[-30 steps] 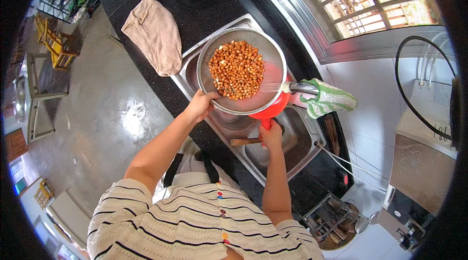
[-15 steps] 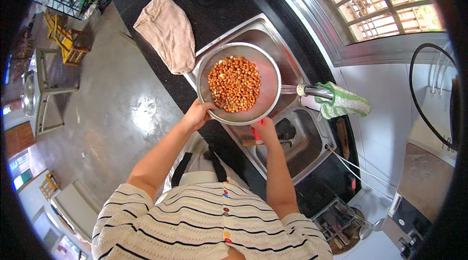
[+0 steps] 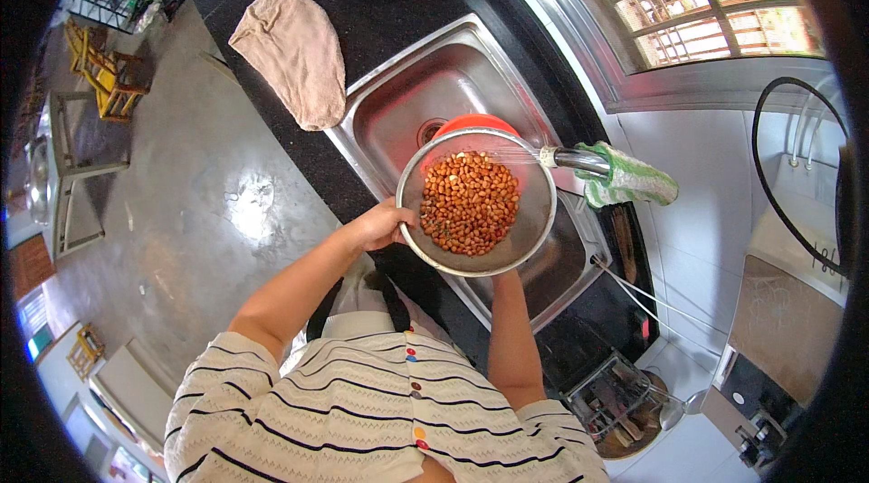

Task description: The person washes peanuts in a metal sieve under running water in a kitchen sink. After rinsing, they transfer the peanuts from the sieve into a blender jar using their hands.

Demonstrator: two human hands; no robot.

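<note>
A round metal sieve (image 3: 536, 228) full of wet, reddish-brown peanuts (image 3: 471, 204) is held up over the divided steel sink. My left hand (image 3: 385, 224) grips its left rim, thumb on top. My right forearm (image 3: 514, 338) reaches up to the near side of the sieve; the hand itself is hidden beneath it. Thin streams of water run from the tap (image 3: 579, 160) over the sieve's far right edge onto the peanuts. Part of a red basin (image 3: 480, 123) shows behind the sieve, in the far sink bowl.
Around the steel sink (image 3: 412, 89) runs a black countertop (image 3: 398, 8). A beige cloth (image 3: 294, 53) lies left of the sink, and a green-and-white cloth (image 3: 634, 180) hangs on the tap. At lower right stands a utensil rack (image 3: 615, 401). A barred window (image 3: 697, 3) is beyond.
The sieve has moved right and nearer me, under the running water, uncovering the far bowl and red basin. My right hand, earlier seen at a red handle, is now out of sight under the sieve.
</note>
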